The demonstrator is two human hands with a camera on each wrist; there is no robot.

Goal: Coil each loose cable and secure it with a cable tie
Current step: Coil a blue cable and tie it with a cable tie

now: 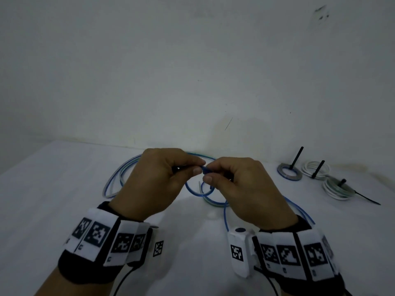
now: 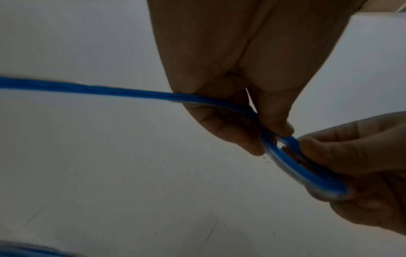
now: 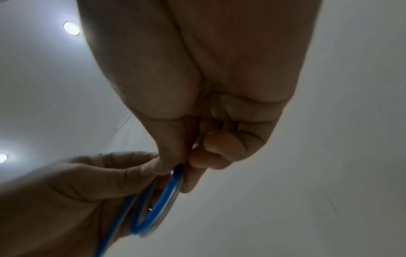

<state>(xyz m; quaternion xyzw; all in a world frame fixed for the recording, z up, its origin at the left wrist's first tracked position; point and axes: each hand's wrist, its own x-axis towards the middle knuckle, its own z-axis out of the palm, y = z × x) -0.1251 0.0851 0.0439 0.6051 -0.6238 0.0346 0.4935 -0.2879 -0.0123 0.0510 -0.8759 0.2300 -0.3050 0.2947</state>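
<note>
A long blue cable (image 1: 119, 174) lies in loose loops on the white table (image 1: 53, 199). Both hands are raised above it, fingertips meeting. My left hand (image 1: 197, 167) pinches the blue cable (image 2: 87, 88) between thumb and fingers. My right hand (image 1: 208, 175) pinches a small tight loop of the same cable (image 3: 158, 205), and a short loop hangs below the fingers (image 1: 196, 192). In the left wrist view the loop (image 2: 285, 165) bridges my left hand (image 2: 272, 137) and the right fingers (image 2: 329, 153). The right wrist view shows my right hand (image 3: 186, 167) pinching the loop's top.
At the right rear lie three coiled cables, each with a black cable tie sticking out: a blue-grey coil (image 1: 289, 174), a white coil (image 1: 316, 167) and a white-grey coil (image 1: 339, 189). A white wall rises behind the table.
</note>
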